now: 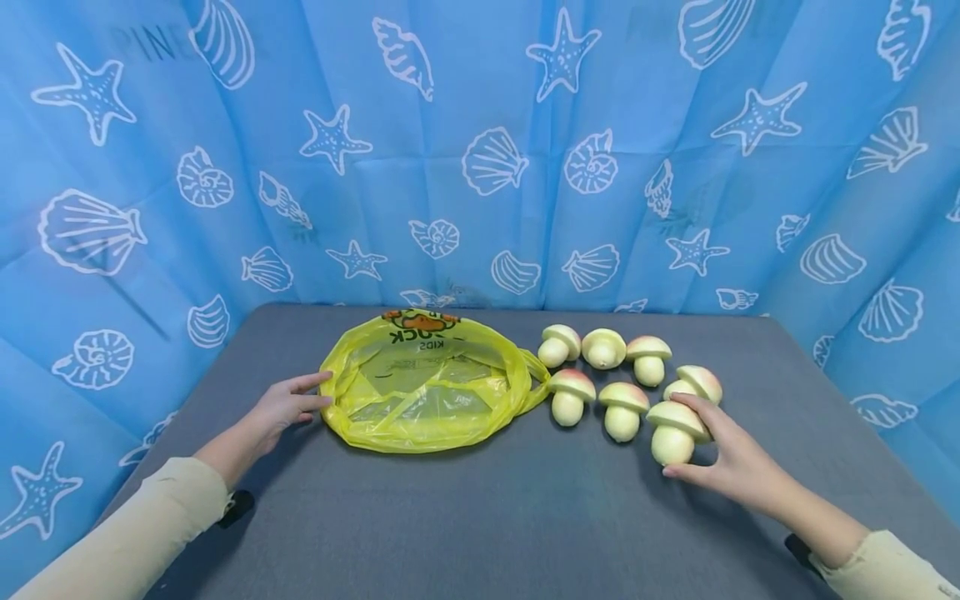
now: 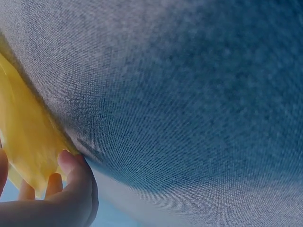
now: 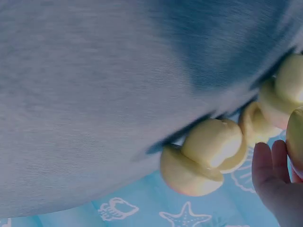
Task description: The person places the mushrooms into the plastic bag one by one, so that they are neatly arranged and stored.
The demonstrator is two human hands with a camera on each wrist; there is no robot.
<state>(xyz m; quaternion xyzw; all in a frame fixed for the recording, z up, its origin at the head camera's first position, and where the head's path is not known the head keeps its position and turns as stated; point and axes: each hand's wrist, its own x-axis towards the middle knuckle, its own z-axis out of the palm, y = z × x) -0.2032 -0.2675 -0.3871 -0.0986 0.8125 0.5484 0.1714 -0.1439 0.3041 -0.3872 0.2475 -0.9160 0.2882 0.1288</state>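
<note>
And here is the right hand (image 1: 738,462), thumb beneath and fingers over the top, gripping a pale-yellow toy mushroom (image 1: 672,443) with a rounded cap and stubby stem, its gap opened just to the mushroom's width! Six more pale mushrooms, several with caps blushed pink, sit near it: one just beyond those fingers (image 1: 701,406), the other five in two loose rows (image 1: 622,422) (image 1: 603,350) running off to its left, towards the bag.

Over to the left hand (image 1: 273,414), fingers apart and partly extended, right at the near side rim of a translucent yellow plastic bag (image 1: 423,442) with dark printed lettering and an orange motif. The wrist view crops the hand, so I can't tell whether it pinches that plastic or only touches it. The bag lies between the hands, mouth spread wide, its handle reaching the nearest mushrooms.

All this on a dark grey cloth-covered bench (image 1: 480,517), and beyond both hands, a blue curtain (image 1: 480,100) printed with white shells and starfish!
</note>
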